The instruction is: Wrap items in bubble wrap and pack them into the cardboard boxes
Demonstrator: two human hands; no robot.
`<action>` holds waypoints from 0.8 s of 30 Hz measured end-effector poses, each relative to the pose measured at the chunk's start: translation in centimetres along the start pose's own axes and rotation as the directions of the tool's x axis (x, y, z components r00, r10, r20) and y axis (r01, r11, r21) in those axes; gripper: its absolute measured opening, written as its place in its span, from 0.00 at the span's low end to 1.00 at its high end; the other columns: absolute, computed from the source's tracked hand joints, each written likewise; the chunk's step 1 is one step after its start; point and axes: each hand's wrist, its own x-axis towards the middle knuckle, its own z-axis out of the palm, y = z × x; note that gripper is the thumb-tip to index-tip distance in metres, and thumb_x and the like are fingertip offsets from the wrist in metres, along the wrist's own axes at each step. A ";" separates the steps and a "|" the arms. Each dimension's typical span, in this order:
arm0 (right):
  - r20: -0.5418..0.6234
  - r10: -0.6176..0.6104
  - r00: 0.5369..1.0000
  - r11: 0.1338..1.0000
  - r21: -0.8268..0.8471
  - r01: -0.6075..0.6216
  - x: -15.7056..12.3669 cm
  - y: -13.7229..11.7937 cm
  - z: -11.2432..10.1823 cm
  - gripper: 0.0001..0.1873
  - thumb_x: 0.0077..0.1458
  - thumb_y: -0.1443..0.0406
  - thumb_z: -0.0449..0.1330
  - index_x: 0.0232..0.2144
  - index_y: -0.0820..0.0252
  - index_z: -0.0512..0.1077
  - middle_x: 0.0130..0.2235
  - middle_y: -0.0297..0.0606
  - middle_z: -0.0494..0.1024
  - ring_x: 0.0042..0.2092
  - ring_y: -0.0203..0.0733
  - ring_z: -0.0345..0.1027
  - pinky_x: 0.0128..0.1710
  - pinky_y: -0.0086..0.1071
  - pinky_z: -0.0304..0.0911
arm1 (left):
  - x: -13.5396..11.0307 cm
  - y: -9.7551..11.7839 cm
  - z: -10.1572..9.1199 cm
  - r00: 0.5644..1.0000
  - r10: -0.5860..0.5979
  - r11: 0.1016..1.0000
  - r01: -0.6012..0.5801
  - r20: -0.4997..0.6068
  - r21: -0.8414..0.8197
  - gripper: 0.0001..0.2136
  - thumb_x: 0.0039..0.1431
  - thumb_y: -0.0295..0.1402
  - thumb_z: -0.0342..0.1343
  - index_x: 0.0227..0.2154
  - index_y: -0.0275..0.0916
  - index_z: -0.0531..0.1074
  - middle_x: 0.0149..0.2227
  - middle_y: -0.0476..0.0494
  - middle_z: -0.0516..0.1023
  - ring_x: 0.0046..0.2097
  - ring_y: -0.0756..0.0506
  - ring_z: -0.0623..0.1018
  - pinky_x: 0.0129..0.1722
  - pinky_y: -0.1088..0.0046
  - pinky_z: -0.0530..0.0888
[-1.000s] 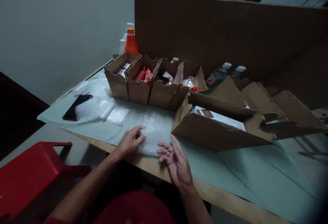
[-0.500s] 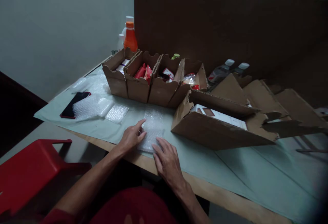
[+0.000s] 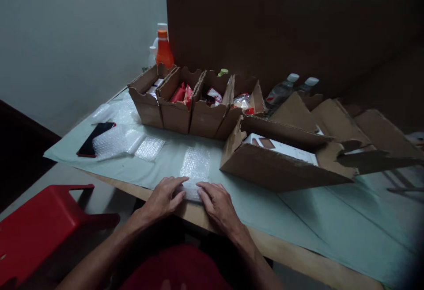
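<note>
Plastic bubble-wrap strip (image 3: 195, 162), clear, rectangular, at near edge of pale-green cloth-covered tabletop (image 3: 139, 171).
Long axis runs forward from bent fingers (image 3: 180, 180); left hand (image 3: 164, 198), right hand (image 3: 217, 204) equally near, at its near end; pinching or resting, cannot tell.

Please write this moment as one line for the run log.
left hand: at near end of bubble wrap | right hand: same end, opposite side | cardboard boxes: beyond and right
</note>
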 end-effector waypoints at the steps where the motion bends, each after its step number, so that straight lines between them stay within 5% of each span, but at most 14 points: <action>1: -0.041 -0.002 0.999 0.999 -0.038 0.000 -0.1 0.0 -0.1 0.12 0.66 0.67 0.54 0.48 0.56 0.75 0.44 0.40 0.83 0.43 0.45 0.75 0.46 0.39 0.65 | 0.3 -0.3 0.4 0.999 -0.031 0.999 0.031 -0.018 0.009 0.20 0.61 0.29 0.53 0.56 0.40 0.71 0.41 0.42 0.80 0.41 0.43 0.78 0.46 0.63 0.75; 4: -0.142 -0.077 0.987 0.983 -0.176 0.052 -0.5 -0.2 -0.2 0.13 0.65 0.66 0.56 0.50 0.57 0.73 0.49 0.45 0.79 0.49 0.50 0.71 0.49 0.43 0.63 | 1.7 -1.2 1.5 0.995 -0.029 0.997 0.036 -0.091 0.074 0.20 0.59 0.28 0.55 0.56 0.39 0.71 0.43 0.41 0.79 0.42 0.42 0.78 0.46 0.63 0.75; 9: 0.026 -0.152 0.988 0.962 -0.227 0.154 -0.3 -0.3 -0.1 0.14 0.60 0.70 0.60 0.48 0.56 0.74 0.51 0.44 0.79 0.53 0.52 0.69 0.53 0.46 0.61 | 2.2 -0.9 1.6 0.978 0.061 0.987 -0.030 -0.200 0.158 0.17 0.60 0.30 0.56 0.53 0.37 0.72 0.45 0.37 0.76 0.47 0.40 0.76 0.47 0.61 0.74; 14: 0.031 -0.033 0.999 0.999 -0.038 0.034 -0.3 0.0 -0.4 0.13 0.63 0.69 0.57 0.48 0.56 0.75 0.41 0.38 0.83 0.42 0.44 0.74 0.47 0.40 0.64 | 0.2 0.2 0.3 0.981 0.185 0.981 -0.180 -0.063 0.074 0.18 0.61 0.30 0.56 0.54 0.39 0.72 0.45 0.39 0.77 0.48 0.40 0.74 0.50 0.59 0.72; 20: -0.066 -0.028 0.997 0.978 -0.206 0.013 -1.0 -0.8 -0.7 0.16 0.62 0.67 0.59 0.52 0.57 0.72 0.52 0.47 0.78 0.52 0.53 0.69 0.51 0.46 0.62 | 2.1 -0.7 1.1 0.993 0.040 0.992 -0.026 -0.112 0.121 0.18 0.61 0.31 0.54 0.54 0.37 0.71 0.41 0.40 0.79 0.42 0.41 0.75 0.46 0.60 0.73; 24: 0.037 -0.094 0.995 0.956 -0.276 0.101 0.2 -0.5 -0.1 0.15 0.60 0.69 0.60 0.50 0.55 0.73 0.51 0.45 0.78 0.52 0.53 0.68 0.53 0.49 0.60 | 3.5 -1.3 1.7 0.977 -0.009 0.987 0.043 -0.213 0.153 0.16 0.62 0.33 0.54 0.52 0.39 0.73 0.42 0.39 0.77 0.44 0.40 0.75 0.48 0.58 0.73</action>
